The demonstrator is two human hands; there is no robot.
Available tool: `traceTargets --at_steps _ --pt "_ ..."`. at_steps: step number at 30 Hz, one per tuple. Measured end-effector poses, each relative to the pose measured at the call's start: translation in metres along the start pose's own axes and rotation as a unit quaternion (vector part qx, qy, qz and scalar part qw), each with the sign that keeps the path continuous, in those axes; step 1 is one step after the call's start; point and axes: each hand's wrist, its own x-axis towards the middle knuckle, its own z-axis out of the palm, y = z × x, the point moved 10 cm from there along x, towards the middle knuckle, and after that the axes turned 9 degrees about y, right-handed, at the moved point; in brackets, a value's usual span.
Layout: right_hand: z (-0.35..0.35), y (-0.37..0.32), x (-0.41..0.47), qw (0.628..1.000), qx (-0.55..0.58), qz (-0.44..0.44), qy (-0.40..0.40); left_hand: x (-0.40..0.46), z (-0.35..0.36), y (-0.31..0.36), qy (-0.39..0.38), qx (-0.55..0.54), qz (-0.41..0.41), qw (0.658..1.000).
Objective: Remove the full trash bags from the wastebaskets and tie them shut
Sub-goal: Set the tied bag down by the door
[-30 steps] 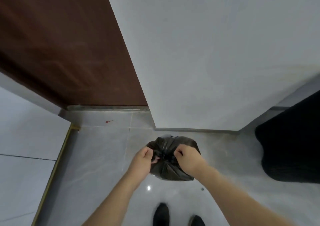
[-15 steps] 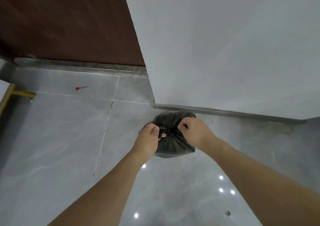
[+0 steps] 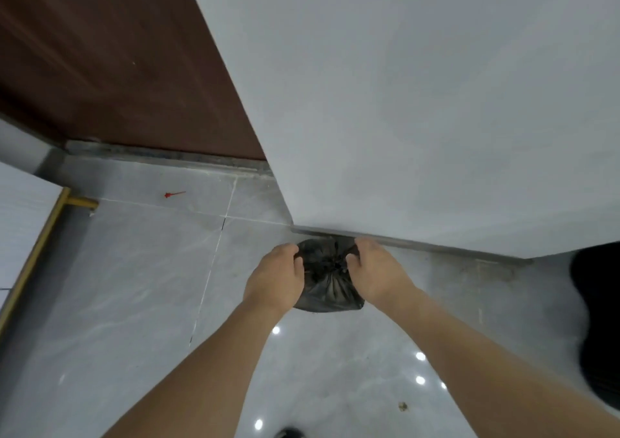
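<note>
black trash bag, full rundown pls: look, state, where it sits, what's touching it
The black trash bag is small, made of thin, glossy, wrinkled plastic, bulging as if filled. Its top is gathered into a puckered bunch at the centre, with creases radiating outward; whether a knot is finished cannot be told. It is out of any wastebasket, over the grey tiled floor close to the white wall's base. The left hand and right hand grip its gathered top from opposite sides.

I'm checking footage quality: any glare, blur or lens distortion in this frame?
Head view: small bright lamp reflections dot the glossy floor; the wide lens bends the wall edges; the black bag and both hands, left hand and right hand, look slightly soft.
</note>
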Motion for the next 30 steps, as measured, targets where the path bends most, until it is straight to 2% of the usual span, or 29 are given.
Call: traceTargets --at_steps 4,10,16,22,26,30 --pt "-0.081 -0.024 -0.048 0.999 -0.036 -0.027 0.002 -0.033 -0.071 0.078 0.033 0.05 0.117 0.991" --pt "-0.224 -0.074 -0.149 0.996 -0.057 -0.071 0.015 -0.104 -0.2 0.194 0.076 0.06 0.192 0.977" --pt "-0.394 -0.131 -0.272 0.991 -0.062 -0.085 0.088 -0.205 -0.367 0.293 0.145 0.078 0.255 0.953" --pt "-0.571 -0.177 -0.403 0.966 -0.056 -0.105 0.231 -0.307 -0.541 0.372 0.265 0.074 0.295 0.915" --pt "-0.632 -0.189 -0.464 0.947 -0.086 -0.102 0.293 -0.357 -0.605 0.413 0.31 0.071 0.332 0.888" --pt "-0.651 -0.191 -0.497 0.936 -0.091 -0.084 0.329 -0.383 -0.623 0.432 0.32 0.072 0.358 0.874"
